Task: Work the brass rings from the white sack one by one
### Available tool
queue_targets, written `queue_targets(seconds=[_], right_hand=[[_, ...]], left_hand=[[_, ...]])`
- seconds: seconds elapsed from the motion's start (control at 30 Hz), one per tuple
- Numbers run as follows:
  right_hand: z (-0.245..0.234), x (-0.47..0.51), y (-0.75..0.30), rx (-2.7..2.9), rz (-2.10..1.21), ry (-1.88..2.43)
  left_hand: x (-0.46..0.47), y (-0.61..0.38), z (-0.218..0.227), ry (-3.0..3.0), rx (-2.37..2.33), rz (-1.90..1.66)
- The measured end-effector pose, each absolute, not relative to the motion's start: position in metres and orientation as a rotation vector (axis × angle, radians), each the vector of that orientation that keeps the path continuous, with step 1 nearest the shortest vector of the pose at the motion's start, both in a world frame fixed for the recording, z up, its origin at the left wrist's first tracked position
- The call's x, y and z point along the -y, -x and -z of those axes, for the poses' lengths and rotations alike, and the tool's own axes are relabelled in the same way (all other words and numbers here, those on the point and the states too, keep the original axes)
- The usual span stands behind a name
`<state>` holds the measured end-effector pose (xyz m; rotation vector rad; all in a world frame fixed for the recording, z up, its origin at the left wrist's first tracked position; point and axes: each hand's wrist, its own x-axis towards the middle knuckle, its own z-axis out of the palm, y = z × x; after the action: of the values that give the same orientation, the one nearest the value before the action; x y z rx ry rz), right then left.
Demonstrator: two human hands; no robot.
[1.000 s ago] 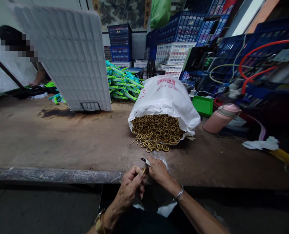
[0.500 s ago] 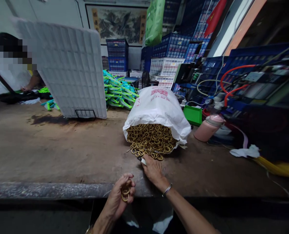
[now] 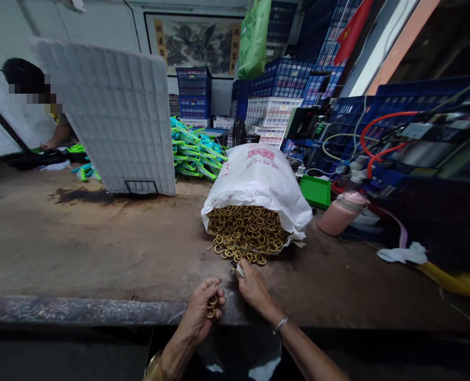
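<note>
Several brass-coloured rings [image 3: 211, 307] rest in the curled fingers of my left hand [image 3: 201, 309], above the table's front edge. My right hand [image 3: 254, 286] is closed around a small tool [image 3: 238, 269] with a white part and a dark tip; its kind is too small to tell. That tip is close to loose rings at the front of the pile. A white woven sack [image 3: 254, 177] lies on its side, its mouth towards me. From it a heap of the same rings [image 3: 246, 227] spills onto the wooden table [image 3: 119, 254].
A padded white panel [image 3: 111, 116] stands at left, with green and turquoise pieces [image 3: 197, 153] behind it. A pink bottle [image 3: 342, 211], a green tray [image 3: 315, 191] and hoses are at right. Stacked crates [image 3: 274, 111] fill the back. Another person [image 3: 58, 129] works at far left.
My right hand has drawn back slightly from the ring pile with the small tool. My left hand has turned, its fingers closing more over the rings. The camera view has shifted a little.
</note>
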<state>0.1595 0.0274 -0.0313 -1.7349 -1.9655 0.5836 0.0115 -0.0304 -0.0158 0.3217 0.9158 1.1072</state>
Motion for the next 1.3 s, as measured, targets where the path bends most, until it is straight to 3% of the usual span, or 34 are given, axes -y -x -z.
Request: queue_targets(seconds=[0.3,0.4,0.57,0.77,1.3], right_hand=[[0.014,-0.007,-0.143,1.296,-1.571,1.292],[0.011,-0.008,-0.142,1.332,-1.558,1.28],[0.002,-0.019,-0.151,1.545,-1.248,1.346],[-0.007,-0.022,-0.15,1.867,-1.046,1.331],[-0.003,-0.025,-0.147,1.573,-1.364,1.377]], left_hand=[[0.014,-0.033,0.017,-0.487,-0.902,-1.105],[0.011,-0.033,0.019,-0.538,-0.985,-1.166],[0.008,-0.027,0.015,-0.838,-1.278,-1.203],[0.007,-0.023,0.009,-1.246,-1.293,-1.297],[0.012,-0.026,0.009,-0.746,-0.977,-1.061]])
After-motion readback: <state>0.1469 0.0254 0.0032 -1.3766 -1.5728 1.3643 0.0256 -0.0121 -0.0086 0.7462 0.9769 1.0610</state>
